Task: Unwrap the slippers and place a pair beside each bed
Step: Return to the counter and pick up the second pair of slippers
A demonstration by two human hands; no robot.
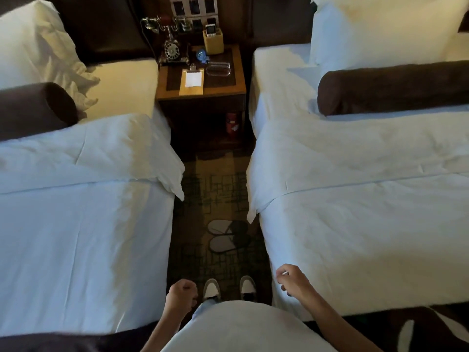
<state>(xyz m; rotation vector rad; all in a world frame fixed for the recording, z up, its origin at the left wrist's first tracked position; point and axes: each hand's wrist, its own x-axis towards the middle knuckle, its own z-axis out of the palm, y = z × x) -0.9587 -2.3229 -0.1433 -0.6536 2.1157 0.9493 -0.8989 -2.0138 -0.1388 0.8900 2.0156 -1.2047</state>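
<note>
My left hand (182,293) is curled into a loose fist with nothing in it, hanging near the edge of the left bed (83,224). My right hand (294,279) has its fingers bent, and a small pale sliver shows at the fingertips; I cannot tell what it is or whether I pinch it. That hand hovers over the near corner of the right bed (368,212). My shoes (228,288) stand on the patterned carpet (215,189) between the beds. Ahead of them, one pair of slippers (227,236) lies side by side just beside the right bed's edge, toes towards it. The narrow aisle runs on to the nightstand (203,92).
</note>
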